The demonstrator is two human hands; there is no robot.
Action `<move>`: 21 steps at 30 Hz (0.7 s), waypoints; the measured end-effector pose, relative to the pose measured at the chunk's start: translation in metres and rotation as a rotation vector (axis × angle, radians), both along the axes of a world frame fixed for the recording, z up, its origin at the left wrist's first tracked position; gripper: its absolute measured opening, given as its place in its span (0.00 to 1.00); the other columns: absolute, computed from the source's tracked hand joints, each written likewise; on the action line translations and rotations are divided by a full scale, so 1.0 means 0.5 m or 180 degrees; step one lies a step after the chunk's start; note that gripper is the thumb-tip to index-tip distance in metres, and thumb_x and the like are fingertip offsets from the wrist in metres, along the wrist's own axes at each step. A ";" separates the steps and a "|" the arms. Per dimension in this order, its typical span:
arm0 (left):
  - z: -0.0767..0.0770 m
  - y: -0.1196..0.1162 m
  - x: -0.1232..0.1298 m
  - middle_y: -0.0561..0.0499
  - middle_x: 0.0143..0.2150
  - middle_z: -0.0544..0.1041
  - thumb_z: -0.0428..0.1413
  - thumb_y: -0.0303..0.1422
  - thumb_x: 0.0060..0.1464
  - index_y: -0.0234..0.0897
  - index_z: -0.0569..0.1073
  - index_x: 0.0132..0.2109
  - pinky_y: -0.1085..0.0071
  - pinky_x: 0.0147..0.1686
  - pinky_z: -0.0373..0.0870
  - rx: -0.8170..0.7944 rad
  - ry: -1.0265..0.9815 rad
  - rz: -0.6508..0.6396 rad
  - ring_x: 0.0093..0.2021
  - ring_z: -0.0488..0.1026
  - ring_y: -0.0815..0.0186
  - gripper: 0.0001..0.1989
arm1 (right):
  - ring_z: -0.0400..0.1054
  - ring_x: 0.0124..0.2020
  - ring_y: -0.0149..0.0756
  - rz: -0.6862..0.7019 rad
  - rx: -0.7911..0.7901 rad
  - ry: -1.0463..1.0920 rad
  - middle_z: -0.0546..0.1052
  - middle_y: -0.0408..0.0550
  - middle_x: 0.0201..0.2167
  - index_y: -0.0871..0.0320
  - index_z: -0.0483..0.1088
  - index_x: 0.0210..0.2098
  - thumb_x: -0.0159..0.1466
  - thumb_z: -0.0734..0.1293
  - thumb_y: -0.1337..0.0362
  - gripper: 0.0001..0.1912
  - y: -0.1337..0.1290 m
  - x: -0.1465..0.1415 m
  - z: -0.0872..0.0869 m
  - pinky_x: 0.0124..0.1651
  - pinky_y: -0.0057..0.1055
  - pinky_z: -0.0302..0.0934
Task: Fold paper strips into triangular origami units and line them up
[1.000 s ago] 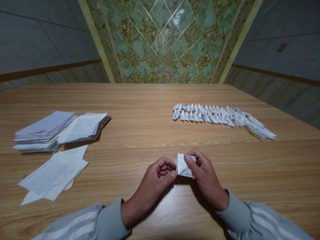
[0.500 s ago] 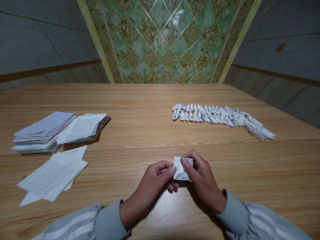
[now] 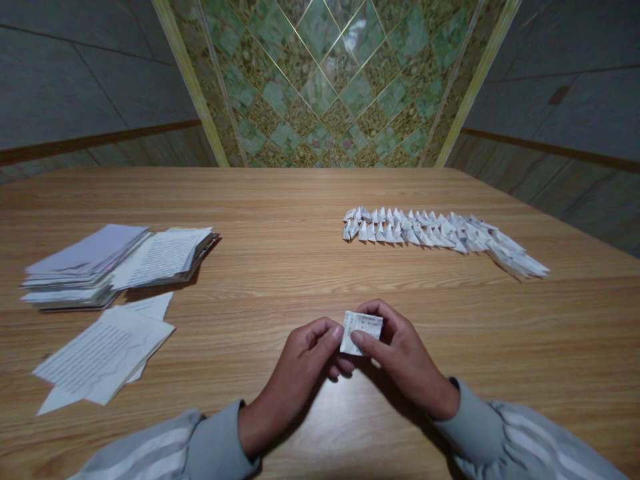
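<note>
Between my two hands is a small folded piece of printed paper (image 3: 369, 325), raised just above the wooden table. My left hand (image 3: 311, 355) pinches its left edge between thumb and fingers. My right hand (image 3: 406, 359) grips it from the right, the thumb lying flat across the printed face and the fingers behind, where the paper hides them in part. Beyond the hands, to the right, stand two rows of small folded paper triangles (image 3: 413, 230), with flatter folded pieces (image 3: 517, 257) at their right end.
On the left of the wooden table (image 3: 260, 267) lies a stack of papers (image 3: 90, 250) beside an open bundle of printed sheets (image 3: 167, 253). Nearer to me, a few loose written sheets (image 3: 105, 353) overlap. A tiled wall (image 3: 320, 87) rises behind the table.
The folded paper shows a different face, its printed side now uppermost and slightly tilted. My right thumb has shifted left and down across it; both hands still hold it.
</note>
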State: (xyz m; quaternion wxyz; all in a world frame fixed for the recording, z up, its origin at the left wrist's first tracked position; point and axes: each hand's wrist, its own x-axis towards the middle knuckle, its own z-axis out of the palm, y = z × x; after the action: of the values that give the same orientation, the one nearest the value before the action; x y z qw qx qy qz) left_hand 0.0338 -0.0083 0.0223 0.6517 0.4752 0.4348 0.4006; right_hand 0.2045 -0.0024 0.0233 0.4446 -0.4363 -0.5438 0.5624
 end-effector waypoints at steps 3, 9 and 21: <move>0.003 0.001 0.001 0.48 0.29 0.78 0.63 0.43 0.52 0.32 0.75 0.37 0.73 0.28 0.67 0.0107 0.0142 0.0044 0.28 0.74 0.66 0.17 | 0.64 0.27 0.30 -0.0214 -0.0007 0.0121 0.71 0.39 0.27 0.56 0.65 0.35 0.58 0.73 0.54 0.17 0.003 -0.004 -0.005 0.30 0.27 0.59; 0.013 0.004 -0.004 0.50 0.27 0.77 0.61 0.37 0.54 0.33 0.76 0.33 0.73 0.27 0.63 0.0672 0.0805 0.0292 0.27 0.70 0.67 0.10 | 0.67 0.31 0.33 -0.0012 0.0300 -0.0459 0.73 0.42 0.29 0.57 0.68 0.34 0.61 0.70 0.56 0.11 0.001 0.001 0.010 0.34 0.29 0.61; 0.009 0.002 -0.005 0.51 0.33 0.78 0.63 0.33 0.52 0.35 0.75 0.37 0.74 0.32 0.70 0.0637 0.0261 0.0410 0.31 0.74 0.67 0.07 | 0.63 0.28 0.31 0.0068 0.0164 0.0124 0.69 0.40 0.26 0.56 0.66 0.33 0.62 0.70 0.55 0.12 0.001 0.003 0.009 0.32 0.27 0.58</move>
State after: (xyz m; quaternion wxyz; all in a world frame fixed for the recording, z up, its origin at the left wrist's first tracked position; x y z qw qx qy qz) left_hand 0.0314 -0.0073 0.0271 0.5556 0.5249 0.4485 0.4633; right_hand 0.2058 -0.0020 0.0278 0.4601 -0.4078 -0.5540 0.5613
